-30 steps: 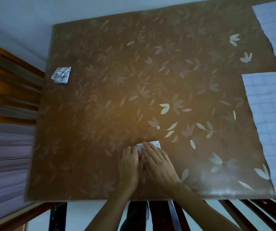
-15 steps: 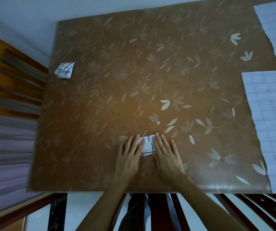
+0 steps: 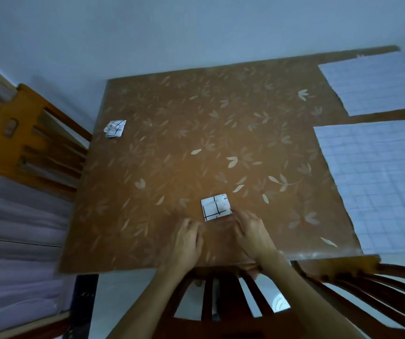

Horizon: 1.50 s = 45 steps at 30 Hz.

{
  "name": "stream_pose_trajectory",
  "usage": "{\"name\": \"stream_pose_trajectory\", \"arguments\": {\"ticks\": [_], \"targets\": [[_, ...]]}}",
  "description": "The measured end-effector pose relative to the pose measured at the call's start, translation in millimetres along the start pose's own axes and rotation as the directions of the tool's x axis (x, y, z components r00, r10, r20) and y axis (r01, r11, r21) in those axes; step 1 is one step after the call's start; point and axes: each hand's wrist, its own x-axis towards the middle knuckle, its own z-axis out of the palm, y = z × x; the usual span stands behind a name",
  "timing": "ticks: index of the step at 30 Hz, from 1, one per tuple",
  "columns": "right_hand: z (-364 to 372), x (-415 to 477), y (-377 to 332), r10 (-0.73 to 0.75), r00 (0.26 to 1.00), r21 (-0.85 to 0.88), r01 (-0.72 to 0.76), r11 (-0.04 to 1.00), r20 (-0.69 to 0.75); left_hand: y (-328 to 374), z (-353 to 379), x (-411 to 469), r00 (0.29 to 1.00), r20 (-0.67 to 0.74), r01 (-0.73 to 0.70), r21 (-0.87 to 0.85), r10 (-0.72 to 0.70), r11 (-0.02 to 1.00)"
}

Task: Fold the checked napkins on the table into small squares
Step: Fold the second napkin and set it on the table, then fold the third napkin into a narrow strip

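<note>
A folded checked napkin (image 3: 216, 207) lies on the desk (image 3: 196, 133); just below it, the left hand (image 3: 187, 243) and right hand (image 3: 253, 233) rest loosely spread, empty.

folded napkin (image 3: 216, 208) flat on table (image 3: 172, 167) | both hands just beside (empty)

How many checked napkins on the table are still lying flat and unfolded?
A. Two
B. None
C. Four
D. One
A. Two large checked napkins lie spread out along the right side of the table, one at the far corner and one nearer, while two small folded squares sit elsewhere: one just beyond the hands and one near the far left edge.
</note>
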Motion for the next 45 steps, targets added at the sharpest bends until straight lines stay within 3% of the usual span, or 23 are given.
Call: {"name": "stream_pose_trajectory", "arguments": {"ticks": [5, 21, 36, 45], "targets": [[-27, -59, -14, -0.012, 1.0, -0.065, 0.01, 0.998, -0.02, 21, -9, -40, 0.997, 0.048, -0.056, 0.0, 0.055, 0.998], [-121, -210, 33, 0.24, 0.962, -0.005, -0.243, 0.97, -0.13, 132, -3, -100, 0.94, 0.067, -0.329, -0.076, 0.334, 0.941], [-256, -322, 242, 0.335, 0.91, 0.082, -0.325, 0.942, -0.244, 385, 106, -123, 0.898, 0.138, -0.409, -0.09, 0.418, 0.908], [-306, -326, 334, 0.389, 0.886, 0.188, -0.35, 0.918, -0.253, 460, 143, -105, 0.924, 0.188, -0.338, -0.001, 0.332, 0.941]]}}
